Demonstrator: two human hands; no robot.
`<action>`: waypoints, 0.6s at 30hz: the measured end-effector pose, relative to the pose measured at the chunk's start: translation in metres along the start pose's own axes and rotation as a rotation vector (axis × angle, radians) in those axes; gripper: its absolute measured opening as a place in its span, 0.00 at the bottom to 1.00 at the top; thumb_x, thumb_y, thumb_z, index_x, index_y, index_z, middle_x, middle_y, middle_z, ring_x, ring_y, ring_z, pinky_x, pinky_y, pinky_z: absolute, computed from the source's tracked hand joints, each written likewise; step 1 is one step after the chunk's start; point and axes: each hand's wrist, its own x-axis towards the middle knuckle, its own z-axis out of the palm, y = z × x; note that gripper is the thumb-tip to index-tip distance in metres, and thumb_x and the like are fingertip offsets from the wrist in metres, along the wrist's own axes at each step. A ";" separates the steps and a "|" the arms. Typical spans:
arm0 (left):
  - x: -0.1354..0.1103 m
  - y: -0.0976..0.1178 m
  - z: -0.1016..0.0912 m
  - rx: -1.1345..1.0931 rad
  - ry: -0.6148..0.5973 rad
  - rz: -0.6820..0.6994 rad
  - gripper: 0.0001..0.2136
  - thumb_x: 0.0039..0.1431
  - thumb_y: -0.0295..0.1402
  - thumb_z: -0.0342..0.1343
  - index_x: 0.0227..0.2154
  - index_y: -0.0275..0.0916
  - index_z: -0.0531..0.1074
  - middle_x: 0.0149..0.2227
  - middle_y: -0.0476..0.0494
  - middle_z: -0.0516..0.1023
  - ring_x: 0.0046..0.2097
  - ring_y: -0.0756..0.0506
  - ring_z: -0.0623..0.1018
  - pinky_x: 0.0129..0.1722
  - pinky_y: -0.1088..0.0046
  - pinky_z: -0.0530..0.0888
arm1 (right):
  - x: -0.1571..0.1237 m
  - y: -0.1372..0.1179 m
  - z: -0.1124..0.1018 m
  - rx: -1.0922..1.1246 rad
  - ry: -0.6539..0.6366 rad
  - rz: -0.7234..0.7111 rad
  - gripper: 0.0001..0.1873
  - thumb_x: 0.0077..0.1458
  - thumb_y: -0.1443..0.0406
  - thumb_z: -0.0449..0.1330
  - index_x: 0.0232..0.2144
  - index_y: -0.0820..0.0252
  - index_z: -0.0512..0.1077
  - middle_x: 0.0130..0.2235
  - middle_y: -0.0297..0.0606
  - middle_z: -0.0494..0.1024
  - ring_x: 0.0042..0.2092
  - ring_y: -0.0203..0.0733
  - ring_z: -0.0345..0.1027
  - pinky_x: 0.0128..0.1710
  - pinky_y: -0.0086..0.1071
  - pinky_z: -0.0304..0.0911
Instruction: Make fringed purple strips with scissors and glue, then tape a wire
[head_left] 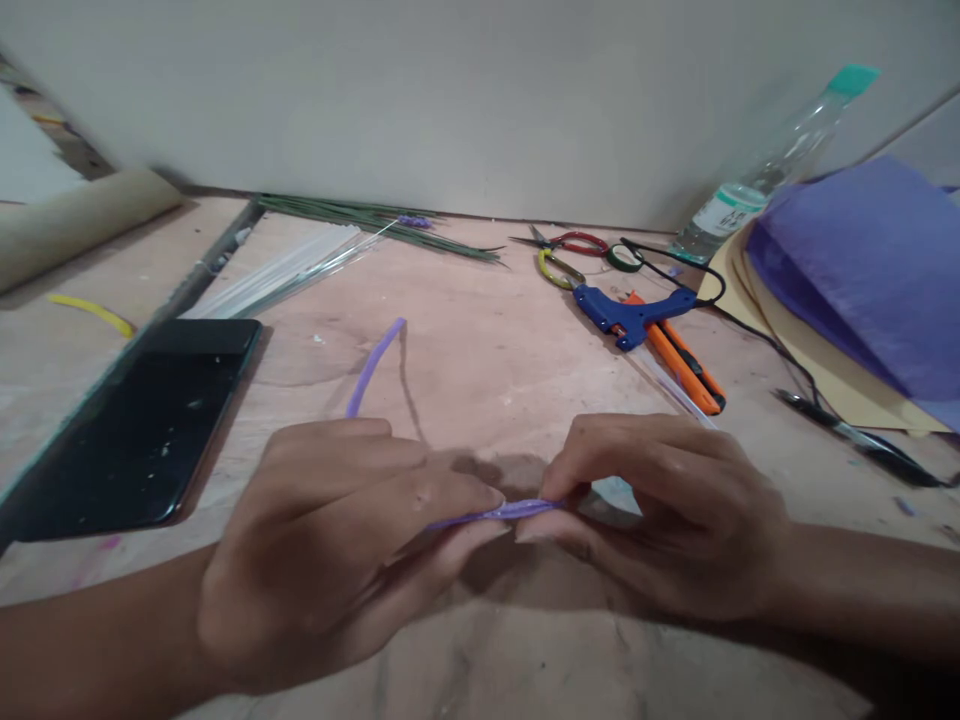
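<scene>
My left hand [337, 540] and my right hand [660, 510] meet low in the middle of the view, just above a wooden tabletop [480, 350]. Both pinch a thin purple strip [499, 512] stretched between their fingertips. The strip's far end [373, 365] curves up and away behind my left hand. My fingers hide how the strip runs through my left hand.
A black phone [142, 430] lies at the left. At the back are green stems [375, 220], clear sticks [277, 275], scissors [570, 242], a blue glue gun [630, 312] with its cord, an orange cutter [686, 365]. Purple paper [870, 260], a bottle [765, 180] stand right.
</scene>
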 end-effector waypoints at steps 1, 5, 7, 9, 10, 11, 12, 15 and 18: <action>0.000 0.000 0.000 -0.018 0.003 0.022 0.06 0.73 0.33 0.59 0.48 0.47 0.78 0.26 0.55 0.82 0.24 0.50 0.77 0.28 0.72 0.74 | 0.000 0.000 -0.001 -0.006 -0.006 0.004 0.05 0.64 0.72 0.70 0.38 0.63 0.76 0.28 0.36 0.81 0.27 0.32 0.73 0.28 0.24 0.71; 0.000 -0.001 0.000 -0.020 0.018 0.049 0.07 0.73 0.33 0.60 0.50 0.49 0.75 0.30 0.54 0.85 0.26 0.49 0.81 0.28 0.71 0.76 | -0.001 -0.001 -0.005 -0.052 -0.048 -0.009 0.06 0.65 0.70 0.70 0.39 0.60 0.75 0.28 0.35 0.81 0.27 0.35 0.75 0.25 0.27 0.70; 0.000 0.000 0.000 -0.013 0.019 0.052 0.08 0.73 0.34 0.60 0.51 0.50 0.76 0.30 0.53 0.85 0.27 0.48 0.82 0.28 0.71 0.78 | -0.001 -0.002 -0.008 -0.090 -0.089 -0.023 0.07 0.65 0.70 0.70 0.40 0.58 0.75 0.28 0.35 0.82 0.26 0.37 0.76 0.25 0.29 0.71; -0.001 0.001 0.002 -0.021 0.029 0.048 0.09 0.73 0.34 0.59 0.52 0.52 0.76 0.29 0.54 0.85 0.27 0.47 0.82 0.29 0.71 0.79 | 0.000 -0.003 -0.010 -0.116 -0.107 -0.044 0.08 0.65 0.70 0.70 0.40 0.57 0.74 0.28 0.35 0.82 0.26 0.38 0.76 0.25 0.31 0.71; -0.002 0.002 0.003 -0.035 0.040 0.044 0.09 0.74 0.33 0.58 0.51 0.53 0.76 0.29 0.54 0.85 0.28 0.47 0.83 0.30 0.71 0.80 | 0.000 -0.003 -0.010 -0.121 -0.112 -0.062 0.08 0.65 0.71 0.69 0.40 0.57 0.73 0.29 0.35 0.83 0.26 0.38 0.76 0.25 0.31 0.71; -0.003 0.002 0.004 -0.054 0.047 0.042 0.09 0.74 0.33 0.57 0.51 0.53 0.76 0.30 0.54 0.85 0.29 0.47 0.83 0.30 0.71 0.80 | 0.000 -0.003 -0.011 -0.123 -0.116 -0.081 0.08 0.66 0.71 0.69 0.40 0.57 0.73 0.29 0.35 0.83 0.26 0.38 0.75 0.25 0.31 0.71; -0.004 0.003 0.005 -0.077 0.054 0.037 0.08 0.75 0.33 0.56 0.51 0.53 0.75 0.31 0.55 0.86 0.29 0.48 0.83 0.29 0.71 0.79 | 0.001 -0.003 -0.011 -0.123 -0.117 -0.099 0.07 0.66 0.71 0.68 0.41 0.58 0.73 0.28 0.35 0.82 0.26 0.37 0.74 0.24 0.31 0.70; -0.004 0.003 0.004 -0.076 0.044 0.041 0.06 0.76 0.34 0.55 0.51 0.51 0.74 0.34 0.54 0.87 0.29 0.49 0.83 0.27 0.71 0.77 | 0.002 -0.003 -0.011 -0.119 -0.130 -0.139 0.05 0.69 0.70 0.67 0.41 0.59 0.73 0.28 0.35 0.82 0.26 0.36 0.72 0.24 0.31 0.69; -0.001 0.003 -0.001 -0.014 -0.003 0.082 0.05 0.74 0.31 0.57 0.47 0.48 0.76 0.30 0.54 0.84 0.26 0.50 0.80 0.26 0.73 0.75 | 0.002 -0.004 -0.012 -0.118 -0.141 -0.150 0.05 0.69 0.70 0.66 0.42 0.59 0.73 0.28 0.35 0.81 0.26 0.36 0.73 0.25 0.31 0.71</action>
